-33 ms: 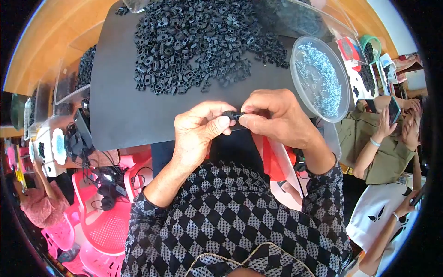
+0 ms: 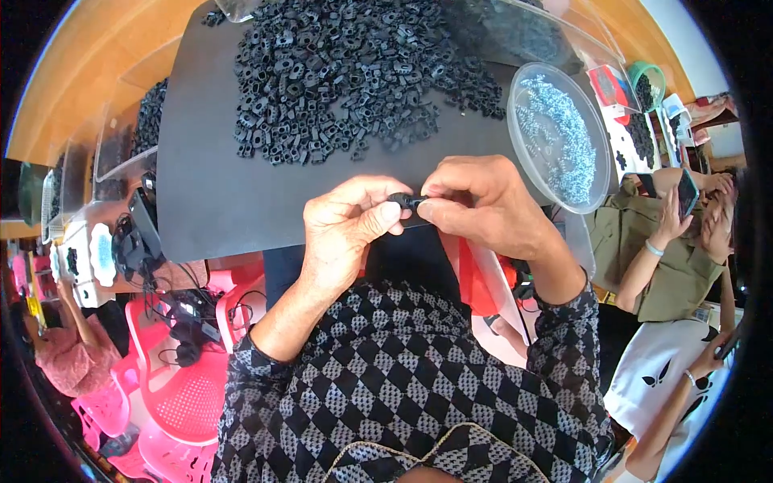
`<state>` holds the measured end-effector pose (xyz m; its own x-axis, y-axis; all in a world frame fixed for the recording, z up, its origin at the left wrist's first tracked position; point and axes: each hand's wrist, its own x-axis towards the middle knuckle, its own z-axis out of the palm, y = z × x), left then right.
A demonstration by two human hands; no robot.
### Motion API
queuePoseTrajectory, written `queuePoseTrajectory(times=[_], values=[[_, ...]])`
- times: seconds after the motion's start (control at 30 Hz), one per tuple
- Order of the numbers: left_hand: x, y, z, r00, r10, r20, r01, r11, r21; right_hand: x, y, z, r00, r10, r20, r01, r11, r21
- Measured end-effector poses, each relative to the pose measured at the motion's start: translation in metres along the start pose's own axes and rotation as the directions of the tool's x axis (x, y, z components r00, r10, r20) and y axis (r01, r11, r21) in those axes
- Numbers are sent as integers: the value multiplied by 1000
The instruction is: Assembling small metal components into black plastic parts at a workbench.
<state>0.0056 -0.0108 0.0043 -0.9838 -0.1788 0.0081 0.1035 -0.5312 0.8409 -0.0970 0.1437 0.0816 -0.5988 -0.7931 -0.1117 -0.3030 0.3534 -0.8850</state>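
Observation:
Just off the near edge of the dark table, my left hand (image 2: 342, 221) pinches a small black plastic part (image 2: 401, 200) between thumb and fingers. My right hand (image 2: 483, 205) meets it from the other side, thumb and forefinger closed on the part's right end. Whether a tinier piece sits between those right fingertips is hidden. Beyond my hands, a big heap of small black plastic parts (image 2: 338, 80) covers the far half of the table. To the right of my right hand is a round clear plastic lid or tray (image 2: 600, 193) holding many tiny pale-blue pieces (image 2: 555, 129).
The dark tabletop (image 2: 217, 193) lies under the heap. Clear bins (image 2: 121, 165) with black parts stand at the left, near a pink chair (image 2: 185, 394) and tangled cables. People sit on both sides; at the right one hand holds a phone (image 2: 688, 193).

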Motion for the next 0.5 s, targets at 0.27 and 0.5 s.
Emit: queuePoseTrajectory(times=[0.27,0.5], values=[[-2,0,0,1000,5,-8,-5,999,50,0,0,2,999,-43,-23,42,998,-46],[-6,1,5,999,-10,-49,17,991,131,1,6,5,978,-203,-43,189,958,-215]])
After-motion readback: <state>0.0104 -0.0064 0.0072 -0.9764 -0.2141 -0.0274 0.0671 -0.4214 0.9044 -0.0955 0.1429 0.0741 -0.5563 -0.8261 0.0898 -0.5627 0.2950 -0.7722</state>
